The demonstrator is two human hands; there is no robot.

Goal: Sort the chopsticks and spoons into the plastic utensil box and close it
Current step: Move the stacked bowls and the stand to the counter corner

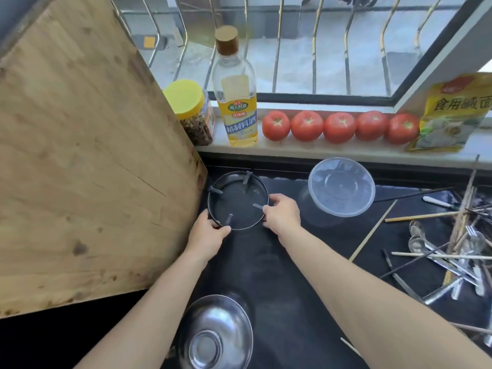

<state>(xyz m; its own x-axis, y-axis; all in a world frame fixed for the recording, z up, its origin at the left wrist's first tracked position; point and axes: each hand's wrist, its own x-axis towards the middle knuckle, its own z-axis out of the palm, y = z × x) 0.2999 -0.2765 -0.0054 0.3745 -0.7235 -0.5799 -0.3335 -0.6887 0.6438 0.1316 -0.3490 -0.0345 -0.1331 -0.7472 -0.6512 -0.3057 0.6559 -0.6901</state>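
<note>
A black round pan-support ring (pixel 213 209) with several inward prongs lies on the dark stove top. My left hand (pixel 207 234) grips its near-left rim and my right hand (pixel 282 213) grips its right rim. A clear round plastic container (pixel 342 186) sits tilted to the right of the ring. At the far right lies a loose pile of wooden and black chopsticks (pixel 426 216) mixed with metal spoons (pixel 418 242) and a fork (pixel 475 238). One pale chopstick (pixel 372 231) lies apart, slanting toward me.
A big wooden cutting board (pixel 80 155) leans at the left. The sill holds a yellow-lidded jar (pixel 190 110), a cooking wine bottle (pixel 235 89), several tomatoes (pixel 339 126) and a yellow packet (pixel 452 115). A steel bowl (pixel 215 334) stands near me.
</note>
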